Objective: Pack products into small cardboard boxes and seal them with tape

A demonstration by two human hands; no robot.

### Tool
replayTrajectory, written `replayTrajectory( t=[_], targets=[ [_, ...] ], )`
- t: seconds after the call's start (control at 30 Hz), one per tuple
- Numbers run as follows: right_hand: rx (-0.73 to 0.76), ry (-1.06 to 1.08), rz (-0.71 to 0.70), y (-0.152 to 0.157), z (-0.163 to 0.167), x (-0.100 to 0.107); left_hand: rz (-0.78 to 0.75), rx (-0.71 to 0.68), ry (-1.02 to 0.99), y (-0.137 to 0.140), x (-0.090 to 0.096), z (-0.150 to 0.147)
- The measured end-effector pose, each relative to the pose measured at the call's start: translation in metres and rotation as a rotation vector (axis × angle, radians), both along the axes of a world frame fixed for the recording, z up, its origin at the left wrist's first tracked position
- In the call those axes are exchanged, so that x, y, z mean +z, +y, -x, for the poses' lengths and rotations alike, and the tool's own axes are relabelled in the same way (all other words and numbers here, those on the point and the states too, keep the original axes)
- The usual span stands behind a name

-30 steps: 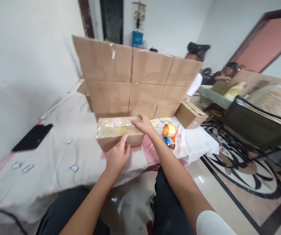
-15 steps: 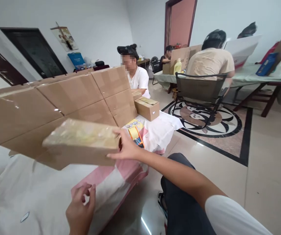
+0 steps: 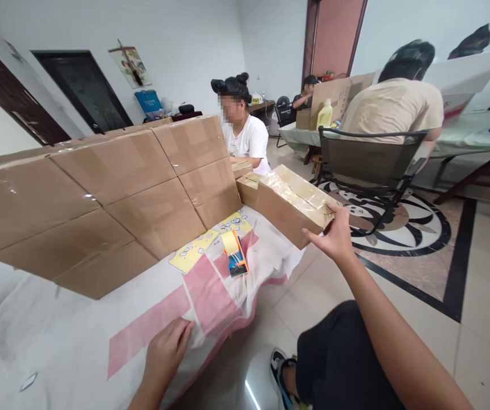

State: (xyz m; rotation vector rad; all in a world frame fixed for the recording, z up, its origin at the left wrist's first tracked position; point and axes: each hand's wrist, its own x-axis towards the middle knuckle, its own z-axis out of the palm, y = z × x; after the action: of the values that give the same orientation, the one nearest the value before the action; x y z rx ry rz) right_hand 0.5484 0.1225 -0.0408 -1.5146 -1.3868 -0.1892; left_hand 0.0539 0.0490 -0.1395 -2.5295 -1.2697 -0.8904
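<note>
R hand (image 3: 334,233) grips near end of taped box (image 3: 292,204), by R edge of cloth (image 3: 78,319); L hand (image 3: 168,344) is loosely closed, nth. visible inside. Prob. best: keep box level w/ firm grip.

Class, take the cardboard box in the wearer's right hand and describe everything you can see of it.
The box is a long, brown, closed carton that looks like cardboard. Glossy, creased, see-through tape runs along its top, over a lengthwise seam. It slants across the view above the edge of the cloth, the right hand gripping its near end. Its far end overlaps another carton; whether they touch, or the cloth bears any weight, cannot be told.
</note>
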Motion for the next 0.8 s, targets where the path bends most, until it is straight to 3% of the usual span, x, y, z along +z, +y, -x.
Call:
replayTrajectory(
  t=[0.17,0.23,0.37,0.6,0.7,0.8],
  targets=[
    [-0.088,-0.023,0.346,-0.004,-0.01,-0.011,0.067,0.025,-0.058,0.004,-0.003,0.001],
    [-0.09,-0.011,0.402,0.004,-0.015,-0.018,0.138,0.059,-0.059,0.003,-0.003,0.003],
    [-0.079,-0.026,0.425,0.031,-0.007,-0.027,0.258,0.096,-0.096,0.006,-0.009,0.005],
    [-0.089,0.037,0.439,0.078,0.047,-0.026,0.328,0.113,-0.11,0.01,-0.01,-0.003],
    [-0.128,0.083,0.433,0.073,0.066,-0.015,0.428,0.154,-0.033,0.006,0.003,-0.01],
    [-0.238,0.053,0.392,0.052,0.096,0.012,0.575,0.202,0.035,0.003,0.017,-0.015]
  ],
)
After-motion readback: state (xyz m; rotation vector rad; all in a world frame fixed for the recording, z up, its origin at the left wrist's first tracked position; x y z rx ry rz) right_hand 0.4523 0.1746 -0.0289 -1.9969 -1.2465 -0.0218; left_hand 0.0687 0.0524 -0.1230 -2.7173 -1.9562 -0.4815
